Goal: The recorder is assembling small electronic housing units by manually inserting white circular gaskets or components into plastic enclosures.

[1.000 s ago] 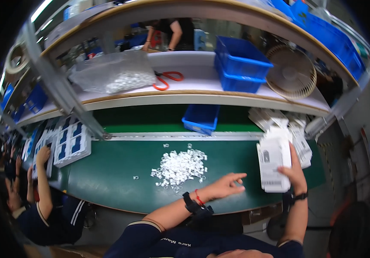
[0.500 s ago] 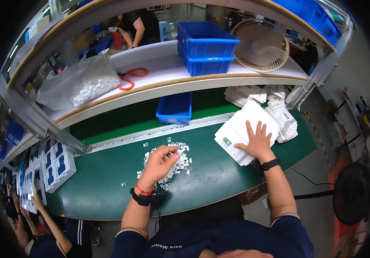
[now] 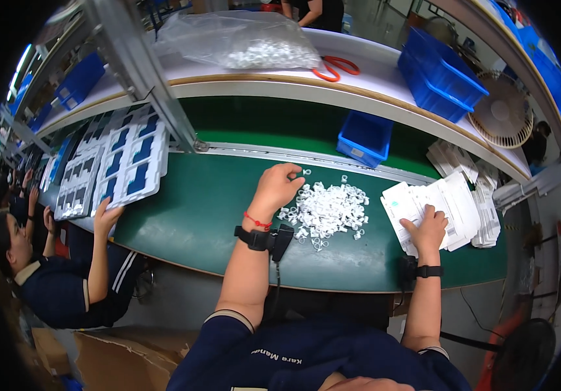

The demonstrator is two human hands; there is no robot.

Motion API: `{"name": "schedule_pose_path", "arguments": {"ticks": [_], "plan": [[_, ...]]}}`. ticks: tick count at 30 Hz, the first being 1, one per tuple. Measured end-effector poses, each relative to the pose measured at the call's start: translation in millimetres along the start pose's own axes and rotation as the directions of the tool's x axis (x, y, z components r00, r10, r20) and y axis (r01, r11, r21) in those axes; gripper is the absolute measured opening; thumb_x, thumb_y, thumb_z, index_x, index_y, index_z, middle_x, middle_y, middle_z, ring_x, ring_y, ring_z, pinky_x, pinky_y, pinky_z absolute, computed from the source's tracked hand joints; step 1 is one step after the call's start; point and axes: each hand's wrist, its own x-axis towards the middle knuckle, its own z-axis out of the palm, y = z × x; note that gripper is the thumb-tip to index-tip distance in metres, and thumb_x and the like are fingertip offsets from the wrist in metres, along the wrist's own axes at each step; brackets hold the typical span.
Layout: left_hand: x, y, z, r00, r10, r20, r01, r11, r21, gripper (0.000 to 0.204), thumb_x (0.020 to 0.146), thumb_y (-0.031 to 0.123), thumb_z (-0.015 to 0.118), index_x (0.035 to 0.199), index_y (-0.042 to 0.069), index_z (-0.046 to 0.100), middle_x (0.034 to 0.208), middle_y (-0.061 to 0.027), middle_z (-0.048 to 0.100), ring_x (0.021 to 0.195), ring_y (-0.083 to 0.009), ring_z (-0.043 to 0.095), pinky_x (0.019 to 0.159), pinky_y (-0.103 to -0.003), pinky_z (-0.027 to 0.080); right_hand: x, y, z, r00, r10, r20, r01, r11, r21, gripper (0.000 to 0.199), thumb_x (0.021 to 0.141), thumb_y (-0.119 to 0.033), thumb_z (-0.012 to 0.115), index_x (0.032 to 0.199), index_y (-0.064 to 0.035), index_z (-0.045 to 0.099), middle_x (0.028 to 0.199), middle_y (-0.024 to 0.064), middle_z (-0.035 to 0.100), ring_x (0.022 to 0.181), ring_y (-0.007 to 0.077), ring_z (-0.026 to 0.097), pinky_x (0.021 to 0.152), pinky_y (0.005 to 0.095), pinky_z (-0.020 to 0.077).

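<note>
Loose small white plastic ring clips [image 3: 329, 212] lie in a pile on the green tabletop. At the pile's far left edge, my left hand [image 3: 278, 190] has its fingers curled in a pinch, with the tips at a single white ring clip [image 3: 306, 172]. My right hand [image 3: 428, 231] rests on a fanned stack of white printed cards [image 3: 457, 207], thumb and fingers apart. Dark straps circle both wrists, and a red cord is on the left one.
More card bundles [image 3: 486, 218] stand behind at the right. A blue bin [image 3: 365, 137] sits under the shelf [image 3: 358, 98], which carries a clear bag [image 3: 261, 49] of white pieces, red-handled scissors [image 3: 339, 67] and blue bins [image 3: 437, 75]. At left, a co-worker holds a white tray [image 3: 153, 163].
The view has swung left, bringing the co-worker and trays further in. My left hand has gone from above the pile to its far left edge. My right hand's fingers are less spread on the cards.
</note>
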Motion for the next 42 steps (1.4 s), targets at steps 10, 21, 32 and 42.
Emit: {"name": "schedule_pose_path", "arguments": {"ticks": [10,21,32,42], "plan": [[15.5,-35.7,46.5,0.940,0.326,-0.094,-0.245,0.843,0.479,0.037,0.074,0.010,0.064,0.111,0.016,0.067,0.102,-0.0098,0.060,0.100,-0.0313,0.056,0.082,-0.042,0.049,46.0,46.7,23.2,0.994,-0.105,-0.044,0.112,0.973,0.204,0.065,0.055,-0.031,0.089,0.104,0.0011,0.061,0.101,0.0218,0.064,0.095,0.0386,0.061,0.084,0.0438,0.0484],[17.6,-44.3,49.4,0.970,0.195,-0.142,-0.158,0.958,0.239,0.005,0.077,0.009,0.064,0.080,0.012,0.067,0.095,-0.0098,0.061,0.095,-0.0315,0.057,0.083,-0.042,0.046,85.6,120.9,11.0,0.977,-0.178,-0.116,0.212,0.788,0.578,0.021,0.075,-0.008,0.073,0.081,0.0024,0.056,0.072,0.0052,0.055,0.066,0.0151,0.049,0.059,0.0301,0.0414],[-26.6,121.4,-25.5,0.723,0.626,-0.292,-0.688,0.691,-0.221,0.010,0.083,0.009,0.065,0.087,0.000,0.065,0.087,-0.0125,0.064,0.082,-0.0272,0.062,0.074,-0.036,0.049,3.2,-78.0,-139.2,0.777,-0.081,-0.624,0.628,0.028,0.778,0.047,0.088,0.000,0.053,0.134,0.0008,0.045,0.128,0.0166,0.053,0.109,0.0181,0.055,0.093,0.0292,0.0435],[-44.5,159.7,-20.9,0.540,0.784,-0.306,-0.841,0.485,-0.241,0.006,0.081,0.004,0.063,0.086,0.002,0.062,0.084,-0.0098,0.060,0.083,-0.0297,0.057,0.077,-0.039,0.044,-1.4,-107.0,-114.7,0.625,-0.727,-0.285,0.559,0.162,0.813,0.036,0.096,-0.008,0.056,0.128,0.0058,0.052,0.123,0.0188,0.058,0.110,0.0243,0.058,0.096,0.0343,0.0462]]}}
